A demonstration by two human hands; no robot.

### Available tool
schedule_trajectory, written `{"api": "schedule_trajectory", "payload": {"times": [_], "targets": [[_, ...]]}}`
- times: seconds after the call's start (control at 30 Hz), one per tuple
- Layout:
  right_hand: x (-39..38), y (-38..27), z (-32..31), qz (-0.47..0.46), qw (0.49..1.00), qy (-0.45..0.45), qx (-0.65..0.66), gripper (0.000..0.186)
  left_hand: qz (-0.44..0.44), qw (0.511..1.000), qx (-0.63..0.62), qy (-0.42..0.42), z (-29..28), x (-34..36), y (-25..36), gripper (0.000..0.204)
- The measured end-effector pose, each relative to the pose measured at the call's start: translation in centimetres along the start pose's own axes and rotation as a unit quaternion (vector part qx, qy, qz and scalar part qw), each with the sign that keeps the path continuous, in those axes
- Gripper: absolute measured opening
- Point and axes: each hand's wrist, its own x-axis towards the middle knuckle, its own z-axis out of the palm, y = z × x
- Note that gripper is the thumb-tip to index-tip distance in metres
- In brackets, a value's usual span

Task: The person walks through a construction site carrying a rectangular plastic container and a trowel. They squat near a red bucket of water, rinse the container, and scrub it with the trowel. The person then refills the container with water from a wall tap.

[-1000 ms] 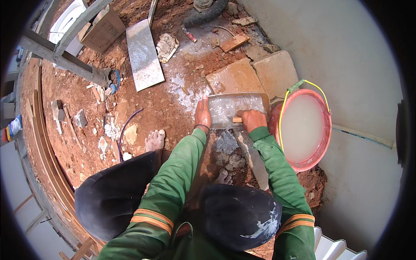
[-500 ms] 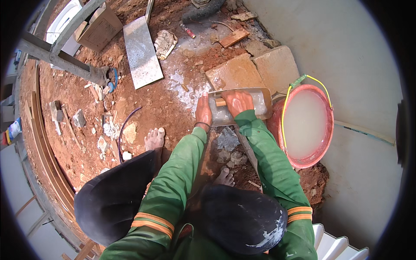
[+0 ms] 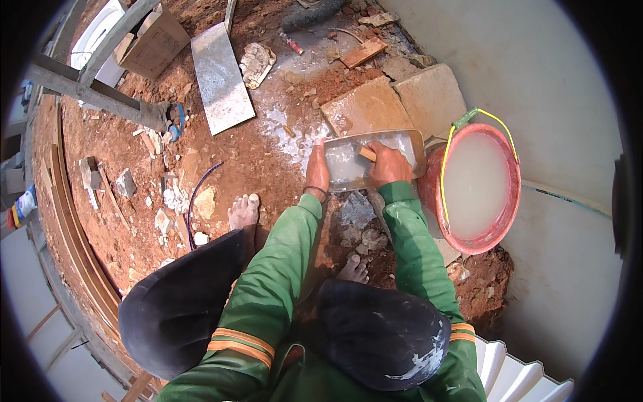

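Note:
A shallow rectangular pan (image 3: 418, 149) holds wet, whitish material in front of me. My left hand (image 3: 317, 169) grips its left end, thumb up along the rim. Inside the pan, my right hand (image 3: 390, 164) is closed around a tool with a wooden handle (image 3: 367, 153); its working end is hidden. Just right of the pan stands a red bucket (image 3: 514, 194) filled with cloudy, pale liquid, its yellow wire handle raised. Beyond the pan lie two flat tan blocks (image 3: 365, 107), the nearer one wet.
A smooth grey wall (image 3: 556, 87) rises on the right. A metal sheet (image 3: 223, 80) and a crumpled whitish lump (image 3: 256, 65) lie on red soil farther off. At left are a cardboard box (image 3: 155, 43), a post frame, rubble and long boards (image 3: 74, 234).
My right hand has moved right within the pan and turned, with the wooden handle now pointing left. My left hand stays at the pan's end.

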Motion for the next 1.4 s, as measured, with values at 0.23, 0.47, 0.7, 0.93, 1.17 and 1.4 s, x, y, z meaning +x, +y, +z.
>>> {"api": "schedule_trajectory", "payload": {"times": [0.23,0.47,0.7,0.93,1.17,1.4], "targets": [[-0.2,-3.9,0.3,-0.074,0.996,-0.038,0.009,0.033,0.022,0.999,-0.012,-0.028,0.0,0.5,0.7,0.061],[-1.7,-0.6,-2.6,0.067,0.993,0.091,0.032,0.031,0.133,0.982,0.128,0.029,1.2,-2.0,8.3,0.054],[-10.9,1.8,-5.3,-0.100,0.959,0.206,0.164,0.053,0.533,0.751,0.389,0.017,5.0,-7.7,22.0,0.082],[-16.2,3.7,-11.4,-0.140,0.905,0.303,0.262,0.033,0.735,0.560,0.374,0.076,4.9,-9.9,24.6,0.095],[-13.8,13.4,-14.1,0.134,0.800,0.435,0.391,0.048,0.238,0.963,-0.118,-0.045,2.4,-7.8,23.2,0.067],[-11.1,19.3,-10.8,0.192,0.797,0.445,0.359,0.053,0.019,0.985,-0.167,-0.039,1.5,-5.0,14.9,0.064]]}}
